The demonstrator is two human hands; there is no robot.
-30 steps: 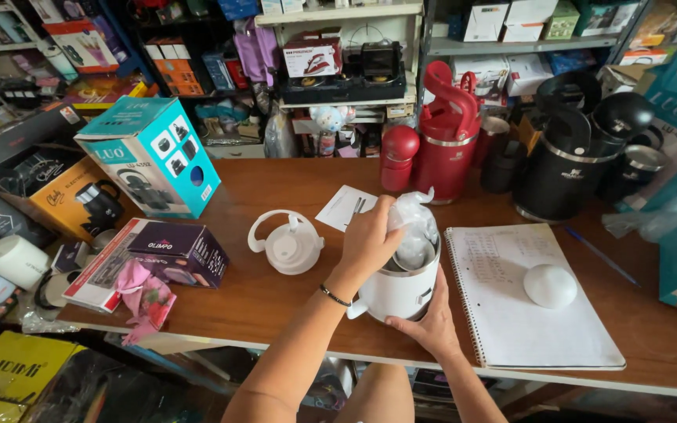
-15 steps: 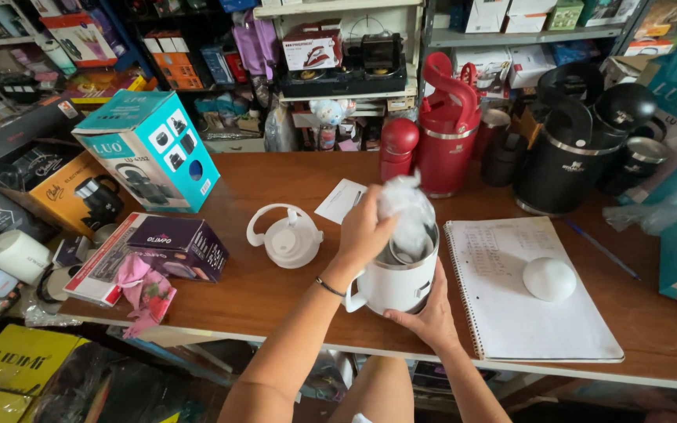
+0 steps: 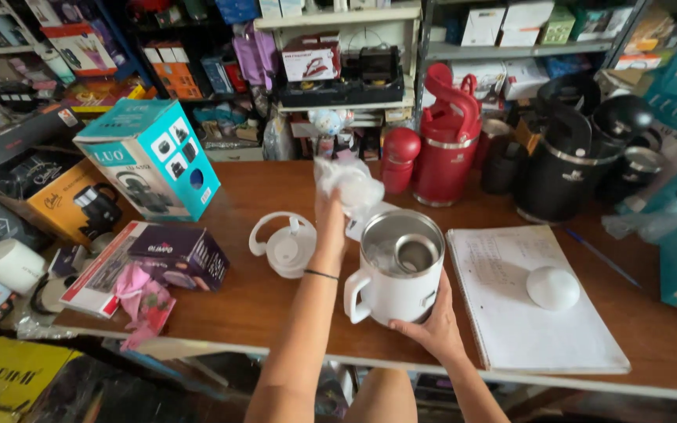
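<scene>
The right hand [image 3: 432,325] grips the white mug [image 3: 396,270] standing on the worktop [image 3: 276,301] — its steel inside showing — while the left hand [image 3: 331,215] clutches a crumpled plastic wrap [image 3: 346,184] above, beside the white lid [image 3: 285,244].

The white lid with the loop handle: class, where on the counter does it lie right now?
In the head view the white lid lies on the wooden counter, left of the left hand and white mug, right of the dark purple box.

Wooden table [image 3: 276,301] carries a white mug [image 3: 398,270], lid [image 3: 285,244], notebook [image 3: 538,305], 2 boxes.
</scene>
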